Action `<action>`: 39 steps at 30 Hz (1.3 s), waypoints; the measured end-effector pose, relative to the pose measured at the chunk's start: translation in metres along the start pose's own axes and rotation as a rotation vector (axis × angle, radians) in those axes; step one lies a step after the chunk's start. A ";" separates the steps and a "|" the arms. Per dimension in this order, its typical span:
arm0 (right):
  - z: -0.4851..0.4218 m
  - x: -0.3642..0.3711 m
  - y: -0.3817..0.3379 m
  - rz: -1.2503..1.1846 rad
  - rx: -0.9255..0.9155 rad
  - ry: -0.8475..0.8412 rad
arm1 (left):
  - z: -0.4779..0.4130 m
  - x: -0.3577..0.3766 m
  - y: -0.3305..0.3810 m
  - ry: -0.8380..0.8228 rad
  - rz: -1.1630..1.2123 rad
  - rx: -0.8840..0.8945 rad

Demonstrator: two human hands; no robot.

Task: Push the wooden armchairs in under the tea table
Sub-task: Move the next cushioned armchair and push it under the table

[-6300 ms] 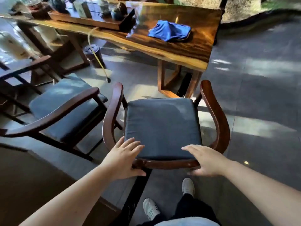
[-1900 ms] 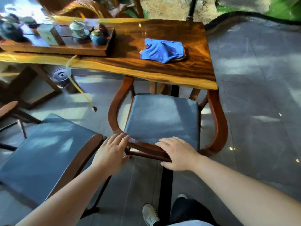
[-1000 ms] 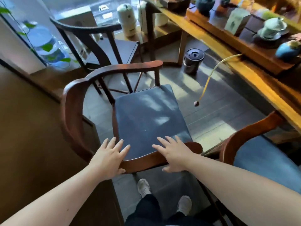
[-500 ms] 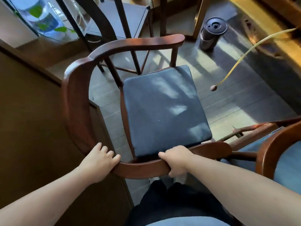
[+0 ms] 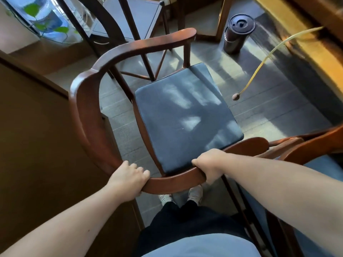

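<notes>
Tiled floor [image 5: 269, 108] cramped. Both my hands, left [image 5: 128, 179], right [image 5: 208, 165], clench armchair [image 5: 89, 117] rail; hose [image 5: 259, 67] at 2 o'clock might snag.

Dark cylindrical bin [image 5: 238, 32] stands upright on grey tiled floor [image 5: 269, 108], lid on, near top right. Thin yellow tube [image 5: 263, 60] curves down from upper right, small brown bulb [image 5: 236, 97] at its end hanging above floor. Dark slim-framed chair [image 5: 130, 21] at top centre, flat dark seat. Clear glass vessel [image 5: 42, 19] top left, green leaves [image 5: 32, 10] inside. Brown panel [image 5: 33, 145] fills left side. Sun patches on floor.
</notes>
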State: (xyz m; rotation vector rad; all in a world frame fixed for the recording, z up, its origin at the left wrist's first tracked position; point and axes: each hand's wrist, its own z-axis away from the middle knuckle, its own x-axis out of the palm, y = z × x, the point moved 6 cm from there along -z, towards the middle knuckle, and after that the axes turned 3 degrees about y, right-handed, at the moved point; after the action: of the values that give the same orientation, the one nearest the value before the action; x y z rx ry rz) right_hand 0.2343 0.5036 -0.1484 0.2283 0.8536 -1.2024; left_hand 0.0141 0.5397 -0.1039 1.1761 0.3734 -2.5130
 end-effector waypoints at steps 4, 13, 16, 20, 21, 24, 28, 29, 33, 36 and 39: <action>0.029 0.003 0.043 0.038 0.034 -0.064 | -0.027 -0.030 0.040 0.026 0.070 -0.020; 0.051 0.018 0.074 0.086 0.070 -0.073 | -0.036 -0.054 0.066 0.042 0.051 0.045; 0.056 0.018 0.067 0.057 0.122 -0.070 | -0.020 -0.065 0.037 0.083 0.005 0.113; 0.056 0.006 0.023 -0.058 0.132 0.064 | 0.004 -0.076 -0.013 0.147 -0.033 0.266; 0.054 0.000 0.006 -0.112 0.128 0.136 | 0.009 -0.078 -0.026 0.179 -0.046 0.316; 0.045 -0.019 -0.045 -0.307 0.137 0.322 | 0.019 -0.080 -0.065 0.277 -0.110 0.459; 0.024 -0.044 -0.101 -0.473 0.235 0.525 | 0.016 -0.078 -0.125 0.326 -0.171 0.581; 0.018 -0.050 -0.110 -0.512 0.272 0.572 | 0.013 -0.078 -0.138 0.336 -0.182 0.587; -0.019 -0.063 -0.137 -0.639 0.413 0.682 | -0.004 -0.087 -0.174 0.318 -0.188 0.592; -0.029 -0.055 -0.142 -0.730 0.539 0.684 | -0.008 -0.086 -0.178 0.278 -0.154 0.659; -0.029 -0.054 -0.144 -0.714 0.564 0.724 | -0.008 -0.088 -0.181 0.283 -0.156 0.709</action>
State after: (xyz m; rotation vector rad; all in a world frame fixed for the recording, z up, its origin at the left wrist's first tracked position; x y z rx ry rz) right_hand 0.0886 0.5051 -0.0920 0.9127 1.2538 -2.0836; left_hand -0.0017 0.7236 -0.0244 1.8226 -0.4255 -2.6978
